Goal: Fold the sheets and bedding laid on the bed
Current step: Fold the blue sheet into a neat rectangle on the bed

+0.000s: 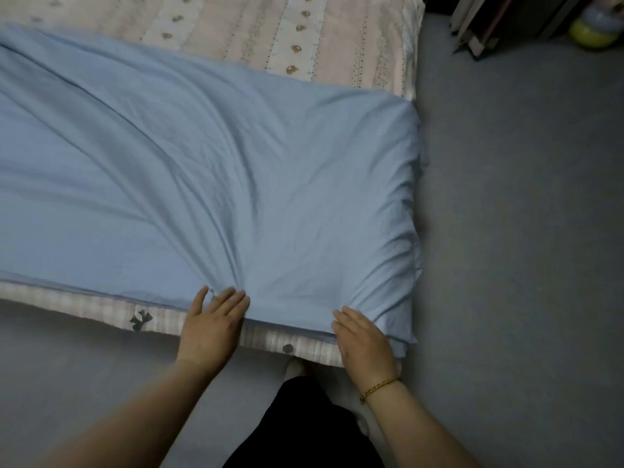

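A light blue sheet [202,170] lies in a folded layer across the low bed, its near edge running along the bed's front. My left hand [211,327] rests flat on that near edge with straight fingers, and wrinkles fan out from its fingertips. My right hand [363,339], with a gold bracelet at the wrist, presses flat on the sheet's near right corner. Neither hand pinches the cloth.
Under the sheet lies a pink patterned mattress cover [297,38], showing at the back and as a striped strip [101,309] along the front. Grey floor [523,231] surrounds the bed. Leaning boards [486,25] and a yellow object [591,32] stand at the far right.
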